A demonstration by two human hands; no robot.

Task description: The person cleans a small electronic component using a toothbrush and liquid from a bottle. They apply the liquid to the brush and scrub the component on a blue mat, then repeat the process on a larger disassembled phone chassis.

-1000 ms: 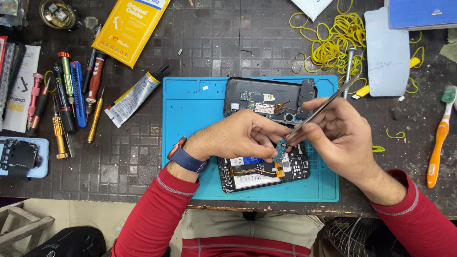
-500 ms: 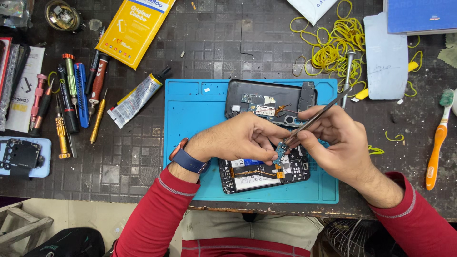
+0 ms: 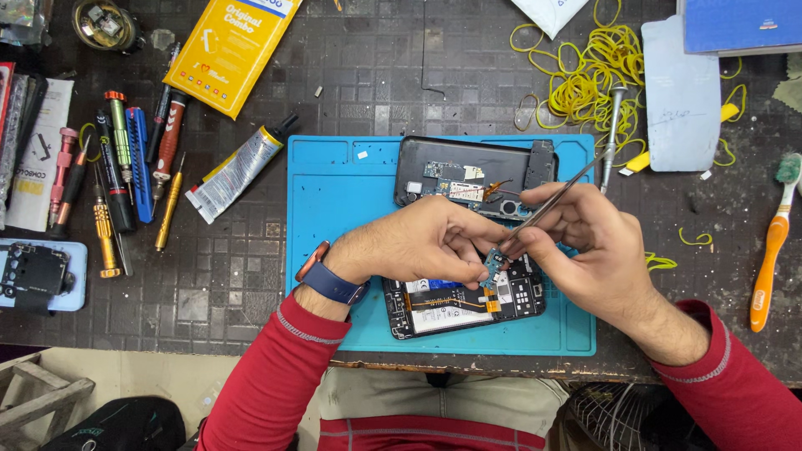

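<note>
Seen from above, a person in red sleeves works over a blue mat (image 3: 334, 192) on a dark gridded table (image 3: 376, 83). The left hand (image 3: 418, 242), with a blue watch (image 3: 330, 280) at the wrist, curls over an opened phone (image 3: 464, 305) lying on the mat's near half; its fingertips are pinched on a small circuit board (image 3: 493, 266) at the phone's upper edge. The right hand (image 3: 597, 250) is closed around metal tweezers (image 3: 555, 200), held like a pen, the tips meeting that same small board; whether the tips actually clamp it cannot be told. Inside the phone's shell are a battery with a white and blue label, an orange ribbon cable and dark circuit parts. Just beyond the hands, also on the mat, lies a black phone back (image 3: 476, 175) with a board in it. Left of the mat rests a glue tube (image 3: 238, 167), then a row of screwdrivers (image 3: 125, 167) side by side, and a yellow packet (image 3: 230, 46) farther up. At the far left edge a pale blue tray (image 3: 75, 288) holds a black part. A round tin (image 3: 104, 23) with small parts in it sits in the top left corner. To the upper right lie a heap of yellow rubber bands (image 3: 597, 71), a screwdriver (image 3: 612, 134), a pale blue sheet (image 3: 681, 100) and, at the right edge, an orange toothbrush (image 3: 773, 242).
</note>
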